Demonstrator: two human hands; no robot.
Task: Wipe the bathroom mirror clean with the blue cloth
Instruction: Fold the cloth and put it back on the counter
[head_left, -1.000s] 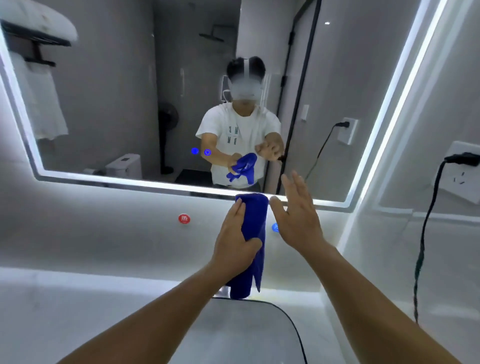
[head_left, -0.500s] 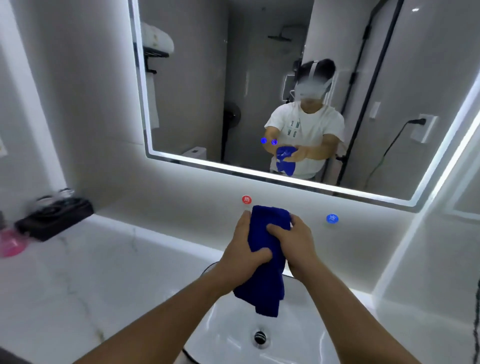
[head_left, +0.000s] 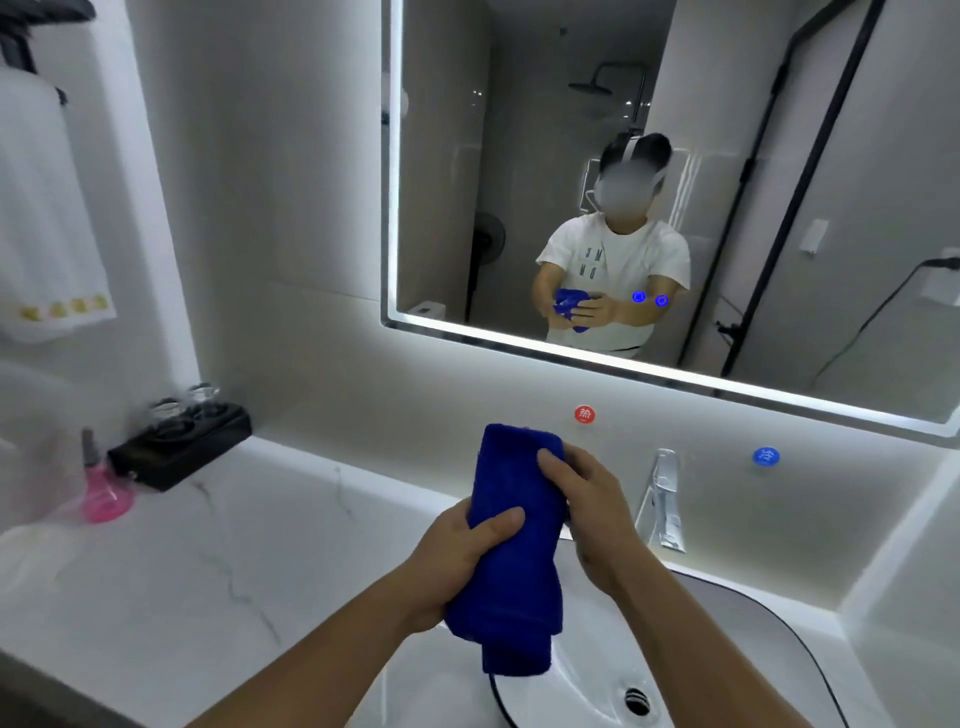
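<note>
The blue cloth (head_left: 511, 561) hangs bunched and upright over the sink, well below the mirror. My left hand (head_left: 457, 556) grips its middle from the left, thumb across the front. My right hand (head_left: 587, 514) holds its upper part from the right, fingers curled over the top edge. The lit-edged mirror (head_left: 519, 156) fills the upper right of the wall and reflects me holding the cloth at waist height. Neither hand touches the glass.
A white sink (head_left: 571, 691) with a drain sits below the cloth, and a chrome faucet (head_left: 662, 499) stands just right of my right hand. A black tray with glasses (head_left: 179, 447) and a pink bottle (head_left: 106, 493) stand at the counter's left. A white towel (head_left: 47, 234) hangs far left.
My right hand went from open and apart to gripping the cloth's top. My view swung left and down, bringing the counter, tray and faucet into sight.
</note>
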